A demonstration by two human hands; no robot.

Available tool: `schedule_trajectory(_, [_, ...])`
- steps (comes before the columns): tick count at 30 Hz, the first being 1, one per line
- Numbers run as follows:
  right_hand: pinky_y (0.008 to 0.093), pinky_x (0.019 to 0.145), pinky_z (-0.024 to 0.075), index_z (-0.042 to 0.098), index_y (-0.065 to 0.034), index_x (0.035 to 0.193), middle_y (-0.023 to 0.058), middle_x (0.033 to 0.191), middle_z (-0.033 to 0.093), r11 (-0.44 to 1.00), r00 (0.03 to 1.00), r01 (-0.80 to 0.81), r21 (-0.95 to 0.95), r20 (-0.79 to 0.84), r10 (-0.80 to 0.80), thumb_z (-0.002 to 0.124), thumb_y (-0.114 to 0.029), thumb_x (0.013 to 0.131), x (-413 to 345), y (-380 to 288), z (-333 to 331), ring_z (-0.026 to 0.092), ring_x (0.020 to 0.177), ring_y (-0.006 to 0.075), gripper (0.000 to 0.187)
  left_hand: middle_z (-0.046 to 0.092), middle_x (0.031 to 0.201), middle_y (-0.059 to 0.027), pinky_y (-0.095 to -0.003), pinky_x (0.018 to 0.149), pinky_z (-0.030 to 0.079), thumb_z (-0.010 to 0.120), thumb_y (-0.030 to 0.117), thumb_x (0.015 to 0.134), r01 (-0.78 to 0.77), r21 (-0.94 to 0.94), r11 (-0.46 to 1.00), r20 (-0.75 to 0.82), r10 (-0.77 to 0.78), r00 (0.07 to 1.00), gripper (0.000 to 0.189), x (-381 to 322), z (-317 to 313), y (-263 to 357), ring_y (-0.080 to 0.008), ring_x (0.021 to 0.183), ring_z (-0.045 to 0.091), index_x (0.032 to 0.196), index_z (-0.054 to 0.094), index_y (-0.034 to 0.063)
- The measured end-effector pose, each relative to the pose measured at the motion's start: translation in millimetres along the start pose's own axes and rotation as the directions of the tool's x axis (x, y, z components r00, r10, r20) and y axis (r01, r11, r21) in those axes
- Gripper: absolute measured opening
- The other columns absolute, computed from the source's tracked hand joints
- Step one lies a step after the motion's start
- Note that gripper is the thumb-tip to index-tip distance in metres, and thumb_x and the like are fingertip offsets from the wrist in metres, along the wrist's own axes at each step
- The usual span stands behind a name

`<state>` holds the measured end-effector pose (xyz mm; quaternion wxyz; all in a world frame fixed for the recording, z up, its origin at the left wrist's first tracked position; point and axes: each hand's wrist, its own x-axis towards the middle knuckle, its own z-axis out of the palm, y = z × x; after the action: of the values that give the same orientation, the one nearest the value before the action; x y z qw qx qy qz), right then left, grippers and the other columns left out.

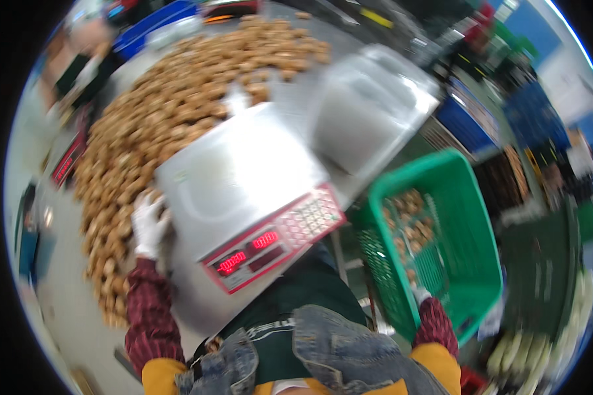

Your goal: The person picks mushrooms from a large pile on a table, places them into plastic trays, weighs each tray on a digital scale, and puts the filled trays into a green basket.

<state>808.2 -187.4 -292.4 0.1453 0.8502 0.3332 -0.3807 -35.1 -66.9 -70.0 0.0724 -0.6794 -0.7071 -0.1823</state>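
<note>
My left hand (pixel 148 226), in a white glove, touches the edge of a large heap of brown, rounded produce (pixel 153 118), possibly mushrooms. Blur hides whether its fingers grip a piece. Right beside it stands a digital scale with a bare metal pan (pixel 227 168) and a red-rimmed panel (pixel 272 237) with lit red digits. My right hand (pixel 421 295), also gloved, reaches down inside a green plastic crate (pixel 467 207). It is at the near end of produce (pixel 415 232) that seems to lie in clear plastic packs. Its fingertips are too small to make out.
A stack of clear plastic bags or film (pixel 370 108) lies behind the scale, on the metal table (pixel 192 306). Another person's arm (pixel 86 74) and a second scale (pixel 69 160) are across the heap. Blue crates (pixel 467 116) and pale long vegetables (pixel 519 350) stand at right.
</note>
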Motion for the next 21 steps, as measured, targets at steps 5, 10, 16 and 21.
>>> schedule_trajectory(5, [0.0438, 0.070, 0.0543, 0.070, 0.0005, 0.095, 0.0195, 0.084, 0.071, 0.935, 0.923, -0.017, -0.355, -0.365, -0.122, 0.057, -0.032, 0.087, 10.4, -37.6, -54.1, 0.070, 0.085, 0.0316, 0.036, 0.059, 0.126, -0.0125, -0.0408, 0.096, 0.044, 0.067, 0.024, 0.081, 0.181, -0.191, 0.965, -0.029, -0.190, 0.981, 0.034, -41.9, -21.0, 42.7, -0.0318, 0.114, 0.057, 0.113, 0.068, 0.0133])
schedule_trajectory(10, [0.0244, 0.054, 0.0408, 0.063, -0.0019, 0.097, 0.0025, 0.078, 0.062, 0.606, 0.564, 0.748, 0.270, -0.739, -0.367, 0.042, -0.041, 0.103, -152.4, -262.2, -195.8, 0.048, 0.060, 0.0093, 0.045, 0.051, 0.134, -0.0130, -0.0400, 0.089, 0.045, 0.072, 0.038, 0.076, 0.200, 0.111, 0.974, -0.174, -0.179, 0.968, 0.046, -107.0, -21.8, 47.3, -0.0294, 0.105, 0.057, 0.118, 0.066, 0.0204])
schedule_trajectory(16, [0.0350, 0.069, 0.0497, 0.066, -0.0002, 0.109, 0.0130, 0.093, 0.065, 0.331, -0.583, 0.471, -0.818, -0.570, -0.579, 0.052, -0.012, 0.099, -309.4, -403.9, -264.4, 0.061, 0.082, 0.0261, 0.020, 0.053, 0.131, -0.0138, -0.0393, 0.085, 0.049, 0.072, 0.041, 0.076, 0.126, -0.099, 0.987, -0.113, -0.137, 0.984, 0.048, -77.1, -20.4, 48.3, -0.0284, 0.106, 0.059, 0.119, 0.066, 0.0205])
schedule_trajectory(21, [0.0333, 0.061, 0.0433, 0.065, 0.0020, 0.089, 0.0094, 0.073, 0.060, 0.118, -0.179, 0.776, -0.619, -0.396, -0.900, 0.057, -0.025, 0.097, -280.2, -462.8, -253.2, 0.055, 0.065, 0.0211, 0.029, 0.051, 0.132, -0.0116, -0.0397, 0.090, 0.050, 0.069, 0.038, 0.079, 0.242, -0.209, 0.947, 0.035, -0.240, 0.970, 0.042, -68.3, -26.1, 36.3, -0.0293, 0.109, 0.058, 0.117, 0.066, 0.0199])
